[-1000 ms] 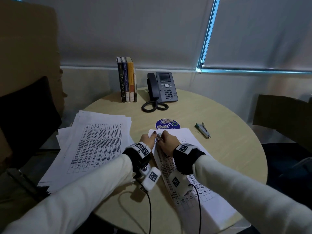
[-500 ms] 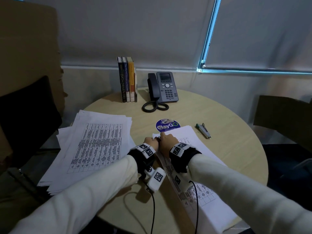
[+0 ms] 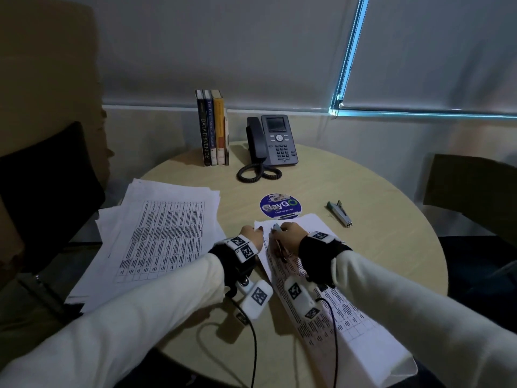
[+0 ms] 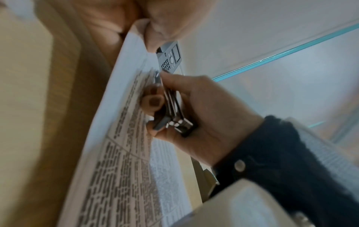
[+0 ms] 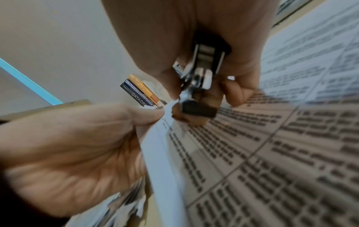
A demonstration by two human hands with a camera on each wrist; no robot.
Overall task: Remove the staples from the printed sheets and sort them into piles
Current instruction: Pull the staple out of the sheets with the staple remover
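Nearest you, your 2 white sleeves reach in over the near edge of the round table (image 3: 377, 247). Under your right forearm lies the stapled set of printed sheets (image 3: 349, 329), running from the near right edge toward the table's middle.

At the far left corner of that set your hands meet. Your left hand (image 3: 253, 235) pinches the corner of the sheets between thumb and fingers, so its grip is closed on the paper; the right wrist view shows the corner lifted a little. Your right hand (image 3: 288, 233) has its grip wrapped around a metal staple remover (image 4: 170, 107), fingers curled about its body, with the tool's tip at the same corner, just beside your left thumb. You cannot tell from any view whether the tip is under a staple.

To the left, well apart from that set, sits a loose pile of printed sheets (image 3: 156, 233), its edges fanned unevenly.

Farther out, a round blue sticker (image 3: 280, 206) lies just beyond the corner you are holding, and a stapler (image 3: 339, 213) rests to the right of it.

At the far edge stand 4 upright books (image 3: 212, 127), with a desk phone (image 3: 275, 141) to their right.
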